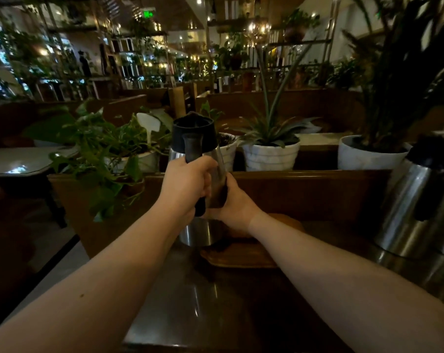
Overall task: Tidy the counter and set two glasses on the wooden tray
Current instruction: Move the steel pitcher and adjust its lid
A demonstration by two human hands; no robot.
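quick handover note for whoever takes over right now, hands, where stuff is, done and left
Left hand: closed on the black handle of the steel jug, held up.
Right hand: steadying the jug's side.
Wooden tray: on the counter just under the hands; no glasses visible on it.
Second steel jug: stands at far right.
Done: nothing confirmed.
Left: put the jug down, set two glasses on the tray.

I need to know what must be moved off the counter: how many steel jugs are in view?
2. One steel jug is held in both hands near the wooden tray; the second jug stands at the right edge, cut off. Others may sit out of frame.
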